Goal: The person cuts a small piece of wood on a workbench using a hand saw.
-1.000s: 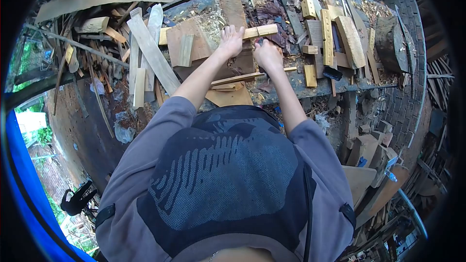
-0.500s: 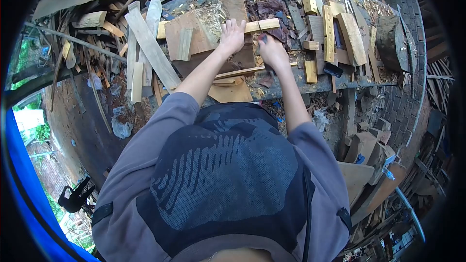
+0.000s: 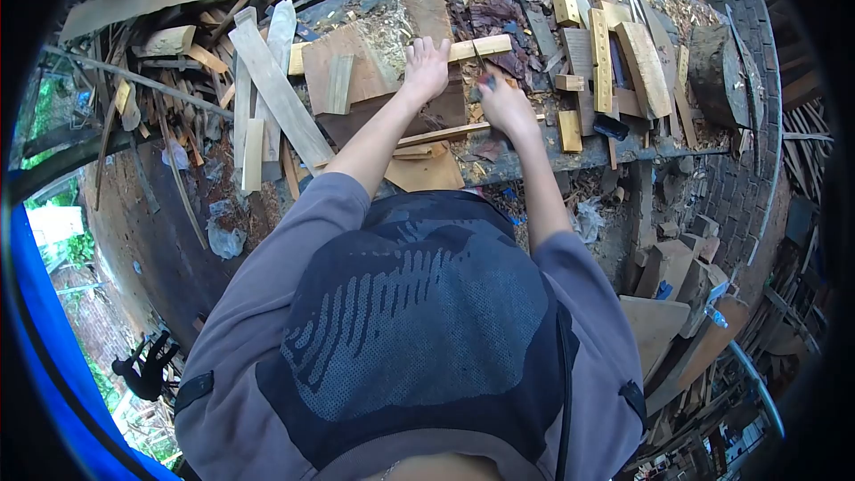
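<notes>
A pale squared wood strip (image 3: 492, 45) lies across boards on the workbench. My left hand (image 3: 427, 69) grips it from above, with the fingers over its far side. Just to the right, my right hand (image 3: 508, 107) is closed round the red and dark handle of a hand saw (image 3: 478, 57). Its thin dark blade crosses the strip near the right end; its full length is hard to make out. Under my left forearm is a wide brown board (image 3: 343, 44), with a small grey-brown offcut (image 3: 339, 83) on top.
Drilled yellowish blocks (image 3: 601, 62) and a thick curved timber piece (image 3: 643, 71) lie to the right, near a log (image 3: 718, 80). Long grey planks (image 3: 280, 89) lean at the left. A small black object (image 3: 610, 127) rests at the bench's near edge. Scrap wood surrounds the bench.
My right hand and the saw handle have shifted slightly toward me and to the right, showing more blade. My left hand stays on the strip.
</notes>
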{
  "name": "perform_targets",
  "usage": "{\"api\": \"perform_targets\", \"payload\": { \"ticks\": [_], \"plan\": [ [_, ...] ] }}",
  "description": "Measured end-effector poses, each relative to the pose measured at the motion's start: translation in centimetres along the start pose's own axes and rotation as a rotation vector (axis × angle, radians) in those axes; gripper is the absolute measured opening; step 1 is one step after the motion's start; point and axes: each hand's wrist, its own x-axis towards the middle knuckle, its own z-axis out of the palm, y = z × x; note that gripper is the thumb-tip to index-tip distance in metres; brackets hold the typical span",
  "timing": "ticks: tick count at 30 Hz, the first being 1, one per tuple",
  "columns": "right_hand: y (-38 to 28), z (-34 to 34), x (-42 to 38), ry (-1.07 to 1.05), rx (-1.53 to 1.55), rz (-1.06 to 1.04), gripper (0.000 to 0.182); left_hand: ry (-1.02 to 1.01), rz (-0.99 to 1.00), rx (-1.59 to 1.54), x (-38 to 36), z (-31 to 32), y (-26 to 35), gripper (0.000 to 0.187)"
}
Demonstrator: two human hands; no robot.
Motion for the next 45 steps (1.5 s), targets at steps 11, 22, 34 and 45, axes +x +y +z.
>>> {"api": "perform_targets", "payload": {
  "ticks": [11, 22, 34, 45],
  "plan": [
    [0.2, -3.8, -6.3, -0.069, -0.082, 0.046, 0.048, -0.061, -0.037, 0.023, 0.2, -0.7, 0.3, 0.039],
    [-0.7, 0.6, -1.3, 0.055, -0.062, -0.024, 0.048, -0.035, -0.028, 0.094, -0.2, -1.0, 1.1, 0.034],
    [0.4, -4.7, -8.1, -0.001, -0.232, -0.077, 0.037, -0.089, -0.129, 0.046, 0.0, -0.4, 0.9, 0.039],
    [-0.8, -1.5, 0.1, -0.032, -0.140, 0.002, 0.045, -0.125, -0.185, 0.064, 0.0, -0.6, 1.7, 0.040]
  ]
}}
